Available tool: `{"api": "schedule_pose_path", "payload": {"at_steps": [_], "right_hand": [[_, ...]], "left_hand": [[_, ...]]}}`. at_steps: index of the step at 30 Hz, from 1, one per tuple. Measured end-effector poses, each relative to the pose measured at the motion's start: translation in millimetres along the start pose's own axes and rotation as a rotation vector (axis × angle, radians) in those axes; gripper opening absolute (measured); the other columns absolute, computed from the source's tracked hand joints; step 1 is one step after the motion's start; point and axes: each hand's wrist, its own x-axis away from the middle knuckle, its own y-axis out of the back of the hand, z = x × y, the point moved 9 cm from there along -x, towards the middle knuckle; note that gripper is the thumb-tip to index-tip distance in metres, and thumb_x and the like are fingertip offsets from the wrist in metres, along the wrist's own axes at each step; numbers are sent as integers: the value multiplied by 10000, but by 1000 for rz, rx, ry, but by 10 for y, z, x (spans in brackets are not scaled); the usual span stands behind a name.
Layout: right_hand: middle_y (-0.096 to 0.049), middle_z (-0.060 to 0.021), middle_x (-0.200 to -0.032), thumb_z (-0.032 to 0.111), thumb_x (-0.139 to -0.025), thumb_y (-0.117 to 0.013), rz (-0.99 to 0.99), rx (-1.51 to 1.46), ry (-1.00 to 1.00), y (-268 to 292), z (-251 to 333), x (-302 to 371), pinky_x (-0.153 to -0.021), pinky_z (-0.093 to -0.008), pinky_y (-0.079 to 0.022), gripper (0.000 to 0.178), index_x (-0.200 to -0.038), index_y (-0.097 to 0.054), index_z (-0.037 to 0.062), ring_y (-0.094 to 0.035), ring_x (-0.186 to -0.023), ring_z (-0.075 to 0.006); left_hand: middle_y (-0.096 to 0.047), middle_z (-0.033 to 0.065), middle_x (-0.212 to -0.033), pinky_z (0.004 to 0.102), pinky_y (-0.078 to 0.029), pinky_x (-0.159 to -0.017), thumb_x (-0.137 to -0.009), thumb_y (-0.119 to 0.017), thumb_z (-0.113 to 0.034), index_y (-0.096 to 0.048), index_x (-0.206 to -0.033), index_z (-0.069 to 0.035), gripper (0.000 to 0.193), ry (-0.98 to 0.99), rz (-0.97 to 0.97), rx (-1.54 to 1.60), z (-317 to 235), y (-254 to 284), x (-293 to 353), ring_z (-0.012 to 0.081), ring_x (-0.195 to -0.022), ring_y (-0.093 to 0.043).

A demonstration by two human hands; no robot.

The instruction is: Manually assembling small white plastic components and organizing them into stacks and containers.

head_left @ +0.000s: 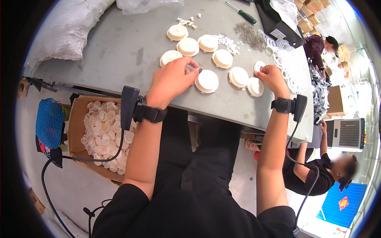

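"Below the near edge of the table (119,59), what is that carton (74,131) holding?"

"Heaps of pale round pieces (104,129). Whether they're waiting or finished, I can't tell."

"And the hands?"

"Up over the tabletop, the left hand (171,81) is hovering between two domed caps (206,81), thumb and forefinger nearly meeting; whether anything is sitting between them, I can't make out. The right hand (274,79) is pinching a white disc (258,66), thumb and finger drawn together at its rim."

"Where is that disc, exactly?"

"It's showing under those fingertips, toward the right end of the cluster, just beyond a flatter white piece (256,87)."

"How far along, would you say?"

"Partway, I'd judge. The domed caps are standing spread out, so the laying-out is looking done. Whether anything is sitting inside them, I'm not seeing."

"And what's left?"

"Plenty is lying loose: large white hoops (283,59) at the right, then small white rings (227,43), fine metal bits (250,35) and little cream plugs (186,22). Beyond them, a green-handled screwdriver (248,16) is resting unused."
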Motion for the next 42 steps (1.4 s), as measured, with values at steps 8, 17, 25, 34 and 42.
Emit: {"api": "schedule_pose_path", "payload": {"at_steps": [8,17,25,34,42], "right_hand": [[-587,-15,-674,197,-789,-611,39,-445,16,139,156,60,-577,-240,-389,194,-776,-628,4,-487,-599,-92],[-618,-5,-813,121,-859,-551,158,-1263,122,121,861,592,-565,-194,-374,161,-978,-587,19,-522,-654,-46],[-633,-59,-831,146,-887,-557,429,-1361,325,-13,1574,975,-570,-214,-449,214,-1014,-591,-22,-575,-702,-89],[-613,-44,-771,194,-906,-553,437,-1536,241,-275,1551,1004,-464,-207,-447,242,-1009,-609,-18,-542,-579,-80],[-582,-36,-738,218,-912,-545,342,-1712,117,-324,1548,1012,-465,-216,-432,243,-1006,-604,1,-521,-580,-74]], "left_hand": [[-596,15,-710,230,-448,-552,-865,-550,-147,-575,-1000,-31,180,-77,-87,383,94,53,-10,78,-610,-552],[-568,62,-1034,270,-490,-751,-859,-602,-126,-509,-1169,-22,340,-362,-146,763,-721,6,334,114,-909,-550],[-588,57,-984,250,-473,-760,-848,-627,-115,-524,-1079,-5,276,-397,28,1179,-547,-15,196,114,-879,-572],[-588,33,-905,247,-467,-741,-901,-557,-200,-510,-1046,-25,233,-319,194,1414,-494,-35,320,108,-812,-569],[-590,40,-985,329,-457,-757,-843,-587,-191,-547,-1053,-75,243,-129,-5,1809,-92,96,301,155,-913,-561]]}}
